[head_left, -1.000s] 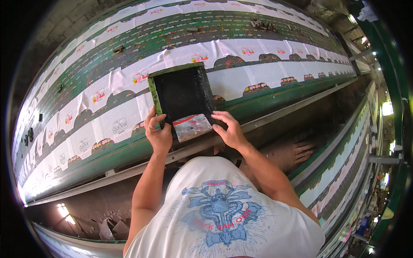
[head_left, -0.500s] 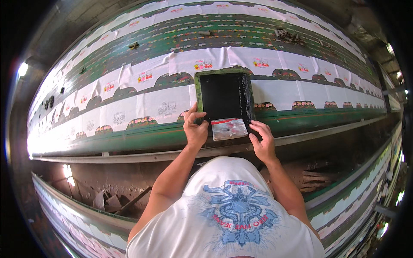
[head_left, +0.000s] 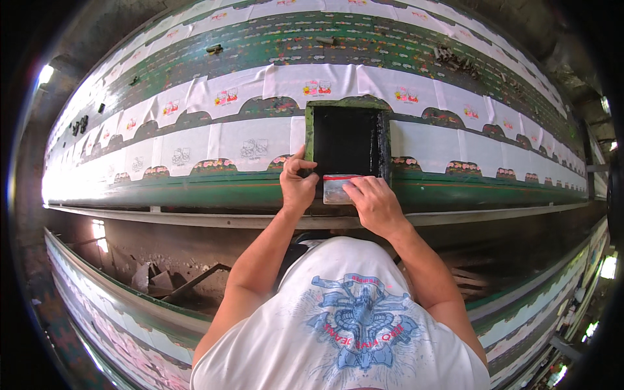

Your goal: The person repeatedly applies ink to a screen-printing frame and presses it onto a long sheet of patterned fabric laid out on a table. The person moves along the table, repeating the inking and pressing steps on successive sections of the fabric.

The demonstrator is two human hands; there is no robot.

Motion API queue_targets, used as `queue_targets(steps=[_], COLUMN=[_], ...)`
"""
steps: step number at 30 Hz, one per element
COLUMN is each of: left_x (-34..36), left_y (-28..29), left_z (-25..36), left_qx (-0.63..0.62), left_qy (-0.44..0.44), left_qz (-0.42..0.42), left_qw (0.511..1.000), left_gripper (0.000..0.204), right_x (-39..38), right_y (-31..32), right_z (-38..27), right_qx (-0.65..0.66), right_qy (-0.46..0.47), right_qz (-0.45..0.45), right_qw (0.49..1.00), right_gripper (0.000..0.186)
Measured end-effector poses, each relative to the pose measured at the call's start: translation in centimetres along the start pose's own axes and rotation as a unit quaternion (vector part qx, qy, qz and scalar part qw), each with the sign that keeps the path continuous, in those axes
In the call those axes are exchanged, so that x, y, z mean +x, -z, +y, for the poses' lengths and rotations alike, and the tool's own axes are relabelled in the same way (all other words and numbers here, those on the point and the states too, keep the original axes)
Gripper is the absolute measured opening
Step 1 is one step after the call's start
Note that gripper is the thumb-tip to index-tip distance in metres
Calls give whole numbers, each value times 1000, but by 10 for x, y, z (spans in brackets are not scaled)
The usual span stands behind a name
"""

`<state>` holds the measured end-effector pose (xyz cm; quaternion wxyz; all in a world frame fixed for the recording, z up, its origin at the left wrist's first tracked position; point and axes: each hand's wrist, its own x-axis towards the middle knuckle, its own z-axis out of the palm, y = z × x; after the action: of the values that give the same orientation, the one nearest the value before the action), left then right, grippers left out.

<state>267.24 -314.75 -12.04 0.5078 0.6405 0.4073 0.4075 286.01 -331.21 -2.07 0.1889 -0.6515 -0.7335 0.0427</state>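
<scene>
A screen printing frame (head_left: pixel 309 133) with green, ink-stained edges lies over the white cloth at the table's near side. Black ink covers the inside of it. My left hand (head_left: pixel 299 185) grips the frame's lower left corner, fingers curled on the edge. At the frame's near end stands a squeegee (head_left: pixel 335 190), a small greyish rectangular plate with a red strip along its top. My right hand (head_left: pixel 377 203) is closed on the squeegee's right part, fingers over the top; its lower edge is partly hidden.
White cloth pieces (head_left: pixel 422 146) lie in rows along the long green table (head_left: pixel 214 195), some with outline prints, others with coloured ones. Small dark weights (head_left: pixel 448 58) are scattered farther back. A pale rail (head_left: pixel 273 220) runs along the near edge. Another cloth-covered table (head_left: pixel 97 305) lies behind me.
My right hand has moved left from beside the frame's right corner and taken hold of the squeegee. My left hand keeps to the frame's left corner. The view has shifted slightly.
</scene>
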Motion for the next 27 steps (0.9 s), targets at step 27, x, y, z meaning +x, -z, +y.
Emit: queue_targets(steps=[27], left_x=[37], left_y=[20], left_z=[8], left_qx=[34], left_qy=[129], left_qz=[-90], left_qw=[987], left_gripper=[43], right_x=[64], right_y=[-8], right_z=[40], right_qx=[4], right_qy=[-36], right_qz=[11], right_qw=[999], right_gripper=[48])
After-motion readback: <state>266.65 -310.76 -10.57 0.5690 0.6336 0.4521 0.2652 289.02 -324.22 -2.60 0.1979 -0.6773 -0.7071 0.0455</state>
